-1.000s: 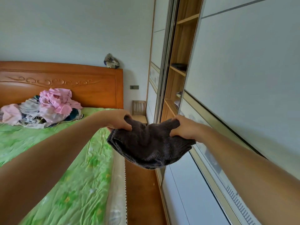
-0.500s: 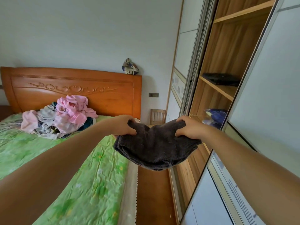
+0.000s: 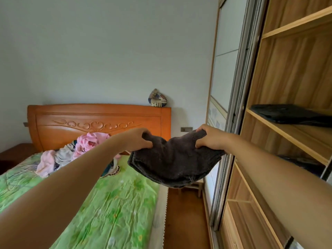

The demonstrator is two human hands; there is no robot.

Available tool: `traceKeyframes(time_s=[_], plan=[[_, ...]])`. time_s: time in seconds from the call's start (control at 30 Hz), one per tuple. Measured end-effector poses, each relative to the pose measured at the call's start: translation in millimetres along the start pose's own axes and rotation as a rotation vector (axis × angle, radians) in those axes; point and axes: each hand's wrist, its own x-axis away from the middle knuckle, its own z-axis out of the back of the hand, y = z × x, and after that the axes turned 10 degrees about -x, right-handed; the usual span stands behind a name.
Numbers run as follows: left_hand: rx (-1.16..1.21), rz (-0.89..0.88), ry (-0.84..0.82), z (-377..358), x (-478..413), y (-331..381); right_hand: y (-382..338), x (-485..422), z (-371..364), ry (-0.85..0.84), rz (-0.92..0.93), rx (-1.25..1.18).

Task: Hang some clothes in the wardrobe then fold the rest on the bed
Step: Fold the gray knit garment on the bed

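Note:
A folded dark grey knitted garment (image 3: 172,162) hangs in the air between my hands, in front of the open wardrobe. My left hand (image 3: 138,139) grips its left upper edge and my right hand (image 3: 209,138) grips its right upper edge. The garment sags in the middle. A pile of pink, white and patterned clothes (image 3: 75,151) lies on the bed (image 3: 111,209) near the headboard. The wardrobe (image 3: 294,72) stands open on the right with wooden shelves.
A black folded item (image 3: 289,115) lies on a wardrobe shelf, and dark clothing (image 3: 301,164) on the shelf below. The sliding door frame (image 3: 233,112) stands left of the shelves. A small wooden stool (image 3: 194,186) sits in the narrow floor strip beside the bed. A patterned ornament (image 3: 157,98) tops the headboard.
The view has swung right and up, so more of the open wardrobe shelves show. Both hands keep hold of the dark garment and have risen slightly with it.

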Motion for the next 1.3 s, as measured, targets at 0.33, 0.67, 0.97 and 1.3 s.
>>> traceKeyframes(time_s=[0.33, 0.67, 0.97, 1.3], plan=[[0.196, -0.11, 0.093, 20.4, -152.6, 55.9, 5.1, -83.8, 100.3, 0.262, 0.036, 0.006], [0.286, -0.471, 0.006, 34.3, -340.2, 183.0, 40.6, -129.4, 221.3, 0.583, -0.139, -0.044], [0.329, -0.848, -0.158, 39.6, -430.2, 314.1, 71.5, -98.4, 301.3, 0.973, -0.332, -0.065], [0.426, -1.101, -0.35, 11.1, -443.5, 456.7, 99.6, -10.4, 344.7, 1.325, -0.493, -0.049]])
